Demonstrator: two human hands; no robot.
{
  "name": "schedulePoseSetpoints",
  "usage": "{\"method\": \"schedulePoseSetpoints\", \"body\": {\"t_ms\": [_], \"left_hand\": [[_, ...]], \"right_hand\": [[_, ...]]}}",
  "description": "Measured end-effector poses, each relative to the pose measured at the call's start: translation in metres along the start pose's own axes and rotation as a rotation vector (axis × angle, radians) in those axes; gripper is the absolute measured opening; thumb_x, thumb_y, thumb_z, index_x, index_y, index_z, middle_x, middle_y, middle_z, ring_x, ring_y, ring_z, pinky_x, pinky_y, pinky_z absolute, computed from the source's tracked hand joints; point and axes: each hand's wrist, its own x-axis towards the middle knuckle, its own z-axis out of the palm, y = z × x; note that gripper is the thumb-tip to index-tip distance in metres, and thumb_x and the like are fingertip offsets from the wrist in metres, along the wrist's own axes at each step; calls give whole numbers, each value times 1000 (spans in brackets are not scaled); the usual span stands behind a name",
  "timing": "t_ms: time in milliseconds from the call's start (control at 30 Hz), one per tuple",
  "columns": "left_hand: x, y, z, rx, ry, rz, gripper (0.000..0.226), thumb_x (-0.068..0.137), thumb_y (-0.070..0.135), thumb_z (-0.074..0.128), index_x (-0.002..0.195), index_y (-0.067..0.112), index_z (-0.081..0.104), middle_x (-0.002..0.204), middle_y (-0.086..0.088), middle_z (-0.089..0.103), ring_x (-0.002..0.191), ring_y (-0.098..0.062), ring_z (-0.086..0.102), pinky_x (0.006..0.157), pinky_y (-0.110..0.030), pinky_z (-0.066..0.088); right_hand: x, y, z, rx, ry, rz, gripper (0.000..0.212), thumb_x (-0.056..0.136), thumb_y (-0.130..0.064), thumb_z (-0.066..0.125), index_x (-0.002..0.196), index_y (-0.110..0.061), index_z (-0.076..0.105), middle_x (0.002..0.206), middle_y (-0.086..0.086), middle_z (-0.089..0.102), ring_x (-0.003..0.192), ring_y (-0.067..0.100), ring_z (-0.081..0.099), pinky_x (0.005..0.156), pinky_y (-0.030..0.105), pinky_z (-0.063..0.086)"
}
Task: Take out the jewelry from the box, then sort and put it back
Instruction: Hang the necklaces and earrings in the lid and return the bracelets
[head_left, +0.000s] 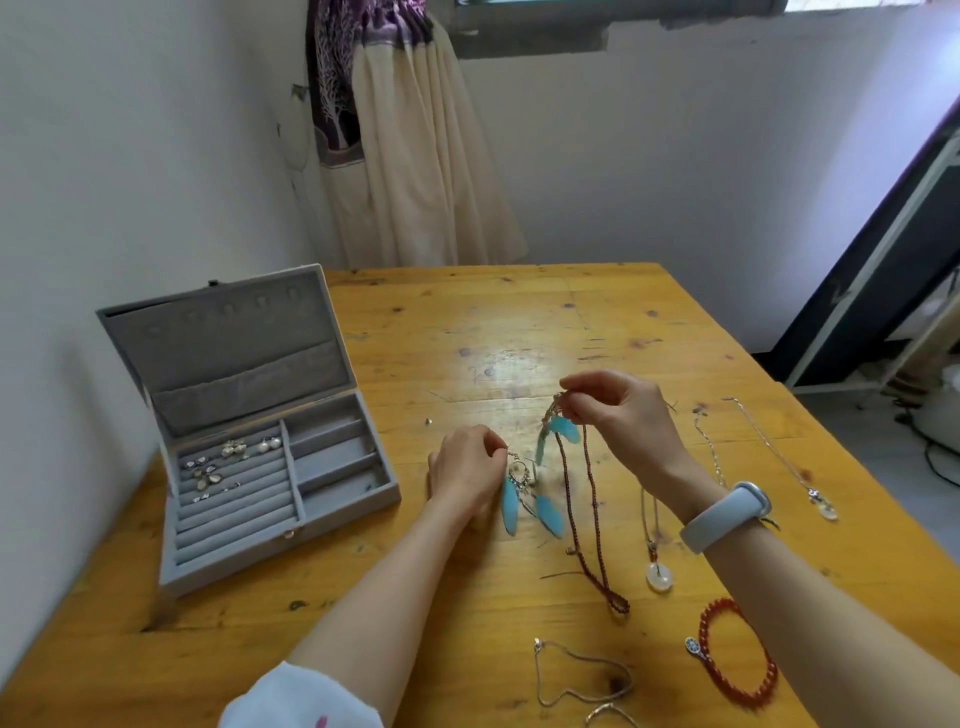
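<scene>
Thin silver chain (582, 675) lies nearest; both hands pinch blue feather jewellery: left hand (465, 470), right hand (621, 415). Open grey velvet jewellery box (332, 499) holds earrings (228, 457) in its ring rolls.

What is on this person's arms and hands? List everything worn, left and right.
Both forearms are bare. The left hand wears nothing visible: no ring or band shows. At the left elbow sits the edge of a white sleeve with a small pink mark. The right hand is also without visible rings; its wrist carries a pale grey-blue wristband, smooth and rounded, like a fitness band. No right sleeve is in view.
</scene>
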Motion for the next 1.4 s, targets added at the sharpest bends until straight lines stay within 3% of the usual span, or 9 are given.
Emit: {"method": "schedulePoseSetpoints", "body": {"t_ms": [133,267,367,500,667,800,1033,1233,1400], "left_hand": [[-6,-2,-11,-204,-4,20,7,84,18,54,81,20,61,84,7,60,88,-16,57,81,-31,46],[-15,-3,-50,-569,92,-38,5,85,13,59,80,13,60,96,5,62,90,-10,57,75,-21,44],[-24,-10,-92,-832,175,-52,8,86,5,55,78,6,57,101,-5,66,94,-17,60,81,-27,49],[-32,-28,-150,-950,334,-57,14,86,2,50,75,7,55,80,-10,69,89,-28,65,85,-38,50],[-31,-75,-204,-828,589,-177,15,92,10,44,80,18,49,72,-7,57,67,-22,60,66,-32,49],[-17,-122,-231,-523,758,-312,5,92,14,44,92,15,48,93,-8,56,86,-31,54,77,-37,46],[23,-172,-247,-211,689,-349,48,95,34,41,135,9,40,135,-12,47,124,-29,43,100,-40,35],[34,-175,-248,-251,740,-244,29,96,24,42,107,7,61,107,-15,65,93,-30,57,69,-29,37],[17,-162,-241,-211,674,-153,27,96,23,43,96,8,64,97,-14,67,87,-30,57,64,-28,33]], "right_hand": [[0,-9,2,48,5,-6,14,81,2,60,91,-6,66,77,7,68,67,11,66,66,17,54],[3,-24,10,-71,-9,-101,8,83,0,59,86,-4,66,71,0,65,64,9,63,64,16,53],[5,-39,28,-196,-29,-205,6,83,-4,60,84,-7,66,73,-9,61,69,5,58,68,18,48],[11,-62,66,-100,-36,-237,9,85,-4,57,84,-10,63,76,-5,63,62,9,57,58,13,47],[25,-88,130,58,-80,-226,14,87,-1,53,84,-10,63,70,0,64,51,7,56,47,15,46],[40,-98,185,94,-111,-205,15,88,-1,52,87,-9,64,68,0,61,56,10,55,54,16,48],[57,-84,243,135,-226,-109,20,89,-2,50,103,-10,61,75,-1,61,66,12,58,67,24,53],[57,-71,242,147,-231,-91,15,86,-1,55,83,-15,60,74,3,63,64,13,59,59,19,53],[53,-67,232,153,-232,-87,19,84,-3,57,77,-19,64,69,2,62,61,8,56,54,15,46]]}}
